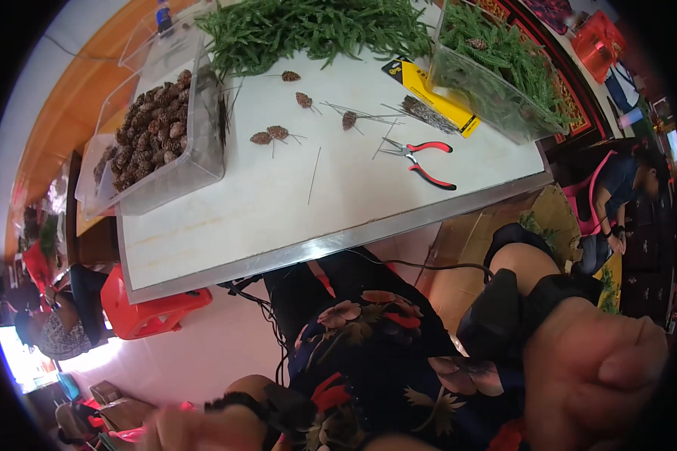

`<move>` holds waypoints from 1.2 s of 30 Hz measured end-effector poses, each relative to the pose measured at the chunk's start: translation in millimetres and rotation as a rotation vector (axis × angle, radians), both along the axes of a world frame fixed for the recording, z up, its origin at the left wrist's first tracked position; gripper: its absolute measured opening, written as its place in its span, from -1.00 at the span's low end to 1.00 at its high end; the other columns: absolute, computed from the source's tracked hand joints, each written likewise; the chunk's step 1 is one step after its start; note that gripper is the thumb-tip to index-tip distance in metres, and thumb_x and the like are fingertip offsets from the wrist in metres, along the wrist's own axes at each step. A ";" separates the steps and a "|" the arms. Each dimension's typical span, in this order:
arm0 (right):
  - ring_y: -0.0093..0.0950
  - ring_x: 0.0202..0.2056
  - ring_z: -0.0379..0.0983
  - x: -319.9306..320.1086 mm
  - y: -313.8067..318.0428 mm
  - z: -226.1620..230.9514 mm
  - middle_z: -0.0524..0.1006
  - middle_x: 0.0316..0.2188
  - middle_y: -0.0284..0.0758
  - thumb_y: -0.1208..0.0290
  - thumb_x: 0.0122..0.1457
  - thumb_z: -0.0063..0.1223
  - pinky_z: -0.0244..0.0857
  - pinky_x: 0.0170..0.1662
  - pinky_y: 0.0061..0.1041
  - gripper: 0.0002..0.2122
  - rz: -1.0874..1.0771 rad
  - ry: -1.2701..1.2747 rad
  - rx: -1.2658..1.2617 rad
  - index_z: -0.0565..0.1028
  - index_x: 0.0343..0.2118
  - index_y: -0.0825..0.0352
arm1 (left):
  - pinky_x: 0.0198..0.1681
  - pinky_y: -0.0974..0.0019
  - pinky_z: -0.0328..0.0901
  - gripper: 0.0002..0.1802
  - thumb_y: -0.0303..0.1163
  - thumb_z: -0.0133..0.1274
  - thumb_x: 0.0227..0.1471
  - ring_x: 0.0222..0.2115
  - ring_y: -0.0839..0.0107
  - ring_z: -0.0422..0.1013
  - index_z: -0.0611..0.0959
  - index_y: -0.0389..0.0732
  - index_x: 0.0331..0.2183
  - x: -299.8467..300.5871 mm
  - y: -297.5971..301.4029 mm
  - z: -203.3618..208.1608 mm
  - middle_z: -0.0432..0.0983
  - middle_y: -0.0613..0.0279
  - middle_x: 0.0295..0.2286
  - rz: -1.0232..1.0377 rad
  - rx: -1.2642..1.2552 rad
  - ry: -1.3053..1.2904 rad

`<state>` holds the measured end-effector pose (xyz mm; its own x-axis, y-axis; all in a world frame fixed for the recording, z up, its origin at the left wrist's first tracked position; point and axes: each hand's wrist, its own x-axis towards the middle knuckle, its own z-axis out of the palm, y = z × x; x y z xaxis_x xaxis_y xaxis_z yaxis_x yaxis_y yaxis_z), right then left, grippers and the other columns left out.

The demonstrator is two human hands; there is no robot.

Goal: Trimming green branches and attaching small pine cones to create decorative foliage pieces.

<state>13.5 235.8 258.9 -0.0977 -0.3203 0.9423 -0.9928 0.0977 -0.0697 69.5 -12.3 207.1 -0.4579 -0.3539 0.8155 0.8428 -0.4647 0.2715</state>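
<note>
My right hand [598, 368] is raised close to the camera at the lower right, its fingers curled in; whether anything is inside them is hidden. Low at the left, my left hand [203, 430] is smeared and partly cut off, so its fingers cannot be read. Both hands are away from the white table. On it lie red-and-black pliers [421, 161] with jaws parted, beside a bundle of thin wires [429, 114]. Small pine cones with wire stems, such as one pine cone [303, 100], are scattered there. A single wire [314, 175] lies nearer the front edge.
A clear bin [207, 150] of pine cones stands at the left. Green sprigs [316, 30] are heaped at the back, and more fill a clear bin [489, 101] at right. A yellow-and-black card [432, 98] lies beside it. A red stool [150, 304] and other people are nearby.
</note>
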 end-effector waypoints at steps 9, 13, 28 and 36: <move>-0.77 -0.67 0.18 -10.5 9.4 -25.8 0.30 -0.52 -0.61 0.39 0.26 -0.25 0.05 -0.49 -0.72 -0.90 -0.035 -0.024 -0.091 0.24 -0.42 0.17 | -0.54 0.57 0.03 -0.80 -0.36 0.06 0.06 -0.57 0.69 0.20 0.52 -0.26 -0.27 -128.2 3.2 -59.4 0.40 0.33 -0.44 0.137 -0.551 -1.084; -0.69 -0.65 0.16 -21.3 15.6 -31.5 0.29 -0.54 -0.49 0.32 0.24 -0.24 0.05 -0.51 -0.64 -0.84 -0.171 -0.087 -0.642 0.28 -0.41 0.27 | -0.49 0.60 0.09 -0.74 -0.31 0.02 0.10 -0.52 0.70 0.28 0.56 -0.20 -0.18 -193.1 24.0 -77.8 0.48 0.44 -0.37 0.153 -0.835 -1.170; -0.78 -0.77 0.00 -218.1 9.7 -153.4 0.37 -0.63 -0.45 0.32 0.22 -0.04 -0.13 -0.71 -0.72 -0.81 0.459 -1.569 -0.580 0.41 -0.21 0.32 | -0.34 0.11 0.35 -0.87 -0.40 0.03 -0.04 -0.40 0.07 0.47 0.61 -0.19 -0.39 -320.0 31.1 -157.6 0.57 0.11 -0.35 0.812 -2.043 -0.639; -0.73 -0.73 0.20 -223.5 0.6 -214.4 0.44 -0.53 -0.42 0.42 0.16 0.06 0.09 -0.68 -0.70 -0.80 0.266 -1.622 -0.285 0.50 -0.20 0.40 | -0.56 0.43 0.25 -0.77 -0.37 0.25 -0.14 -0.64 0.52 0.37 0.58 -0.26 -0.41 -262.2 65.4 -118.8 0.52 0.28 -0.58 0.613 -1.423 -0.893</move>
